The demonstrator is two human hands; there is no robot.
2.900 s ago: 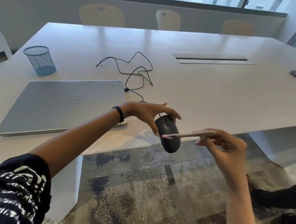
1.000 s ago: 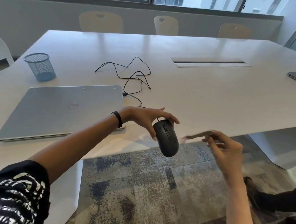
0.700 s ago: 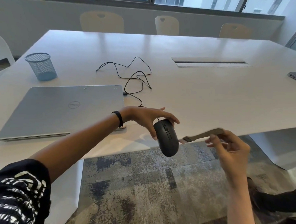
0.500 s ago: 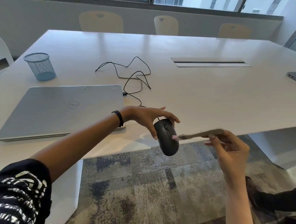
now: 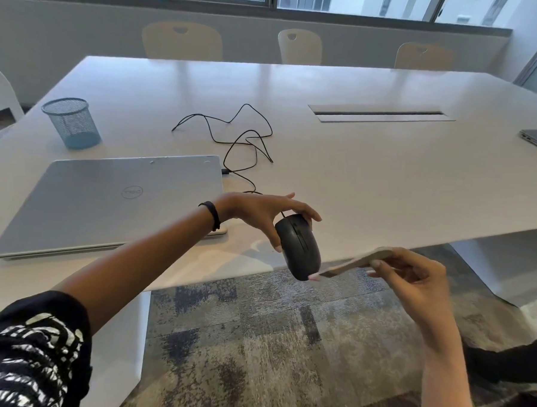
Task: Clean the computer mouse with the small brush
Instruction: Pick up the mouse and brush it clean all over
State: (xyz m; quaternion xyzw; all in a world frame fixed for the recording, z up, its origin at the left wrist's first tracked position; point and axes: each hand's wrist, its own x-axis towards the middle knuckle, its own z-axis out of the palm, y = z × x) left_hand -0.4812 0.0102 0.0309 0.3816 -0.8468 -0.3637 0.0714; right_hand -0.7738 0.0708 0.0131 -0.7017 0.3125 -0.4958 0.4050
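Here the left hand [image 5: 260,213] pinches the black mouse [image 5: 299,248] between thumb and fingertips, holding it in the air over the near edge of the table [image 5: 371,183]. The right hand [image 5: 412,281] grips the small brush [image 5: 348,266] by its handle, its tip touching the mouse's lower end. The mouse cable [image 5: 243,146] trails across the table beside a closed laptop [image 5: 111,204]; a blue mesh cup [image 5: 72,123] stands beyond.

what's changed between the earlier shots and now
The brush, pinched in the right hand, swept off the mouse to the right, then came back. Its bristles now sit at the mouse's lower end, not across its middle. The left hand still holds the mouse up by the table edge. The laptop, cable and mesh cup are unchanged.
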